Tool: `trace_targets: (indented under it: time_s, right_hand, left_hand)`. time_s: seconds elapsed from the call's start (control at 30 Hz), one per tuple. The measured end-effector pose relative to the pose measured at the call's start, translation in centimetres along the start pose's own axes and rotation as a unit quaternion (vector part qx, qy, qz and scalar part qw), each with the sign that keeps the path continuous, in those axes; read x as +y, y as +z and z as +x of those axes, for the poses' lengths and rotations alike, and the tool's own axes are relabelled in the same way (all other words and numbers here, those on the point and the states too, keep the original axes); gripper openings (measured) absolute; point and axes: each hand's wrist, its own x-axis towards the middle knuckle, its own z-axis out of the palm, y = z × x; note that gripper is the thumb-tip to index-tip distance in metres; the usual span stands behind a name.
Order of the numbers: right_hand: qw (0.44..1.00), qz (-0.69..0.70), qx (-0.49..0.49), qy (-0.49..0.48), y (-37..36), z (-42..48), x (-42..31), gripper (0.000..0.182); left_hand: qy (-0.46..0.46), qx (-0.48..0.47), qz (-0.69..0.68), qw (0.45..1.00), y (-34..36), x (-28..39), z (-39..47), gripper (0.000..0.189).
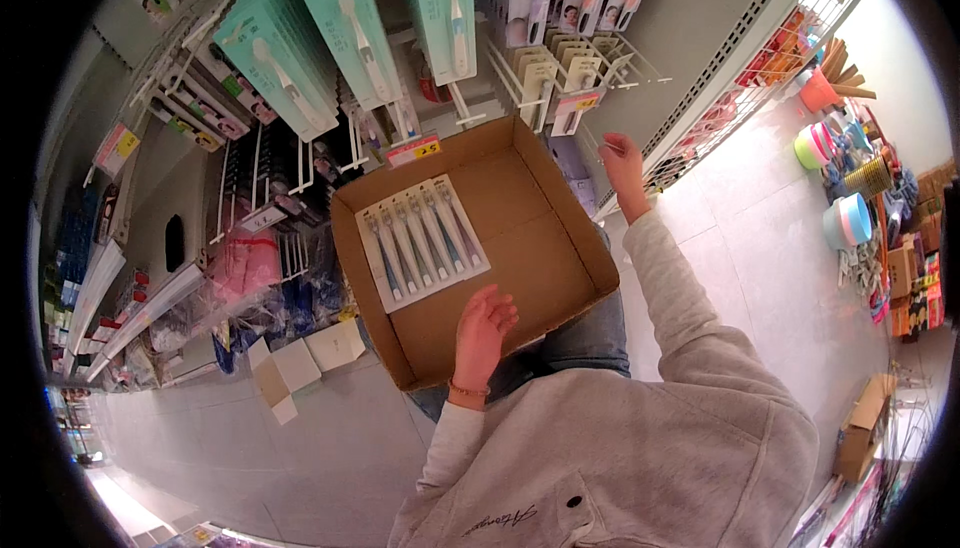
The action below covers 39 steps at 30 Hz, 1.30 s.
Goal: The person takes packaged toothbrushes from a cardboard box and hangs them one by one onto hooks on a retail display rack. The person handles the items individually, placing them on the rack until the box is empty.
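A shallow open cardboard box (525, 255) rests across my knees. In its left half, packs of toothbrushes (420, 244) lie side by side, the brushes white with blue or grey parts. My left hand (484, 330) hovers over the near side of the box, fingers loosely bent and holding nothing I can see. Beyond the box's right corner, my right hand (622, 165) is raised beside the shelf rack with its fingertips drawn together; whether something thin is between them cannot be made out. Closest to it hang narrow toothbrush packs (577, 72) on white wire hooks (637, 72).
Green toothbrush packs (442, 15) hang in rows above the box. Price tags (414, 150) stick out from the rack. An opened small carton (300, 364) lies on the floor at left. Plastic buckets (847, 218) and cardboard boxes (862, 428) stand across the aisle.
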Motion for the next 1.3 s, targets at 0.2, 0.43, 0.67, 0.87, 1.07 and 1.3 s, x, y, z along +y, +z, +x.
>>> trace_targets:
  time_s: [0.2, 0.43, 0.67, 0.87, 1.07, 1.3]
  right_hand:
    - [0.932, 0.076, -0.338, 0.105, 5.5, -7.3, -7.8, 0.026]
    - [0.922, 0.048, -0.322, 0.208, 12.0, -13.2, -6.9, 0.036]
    - [0.895, -0.08, -0.397, 0.187, 17.4, -12.6, -1.7, 0.035]
    - [0.906, -0.067, -0.374, 0.187, 20.4, -12.9, 1.3, 0.042]
    - [0.888, -0.283, -0.339, 0.128, 20.9, -14.1, -2.4, 0.072]
    - [0.857, -0.373, -0.331, 0.13, 22.0, -14.3, -3.5, 0.095]
  left_hand:
    - [0.005, -0.003, -0.019, 1.0, -0.8, -0.2, 0.1, 0.036]
    - [0.011, -0.009, -0.038, 0.999, -0.9, -0.1, -0.1, 0.035]
    - [0.016, -0.009, -0.013, 1.0, -0.6, -0.1, 0.2, 0.036]
    - [0.032, 0.001, -0.037, 0.999, -0.7, -0.3, 0.1, 0.034]
    - [0.043, 0.003, -0.055, 0.998, -1.1, -0.4, 0.0, 0.032]
    - [0.044, 0.003, -0.054, 0.998, -1.1, -0.5, 0.2, 0.032]
